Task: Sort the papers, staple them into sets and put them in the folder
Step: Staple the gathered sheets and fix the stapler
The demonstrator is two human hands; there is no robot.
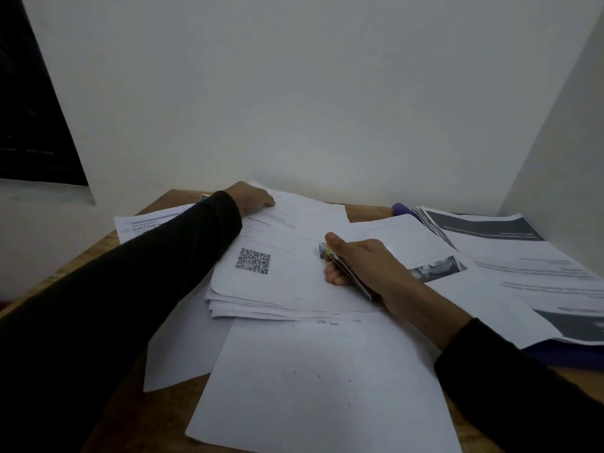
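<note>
Steadying the stack (287,289) at its eleven o'clock corner, the left hand (251,197) presses flat while the right hand (362,266), at three o'clock, grips a stapler (351,273), probably ready to bind.

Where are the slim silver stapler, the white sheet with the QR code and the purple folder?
slim silver stapler (351,275), head view, on its metal body below the right hand.
white sheet with the QR code (287,282), head view, bare paper.
purple folder (562,356), head view, near edge under papers.
</note>
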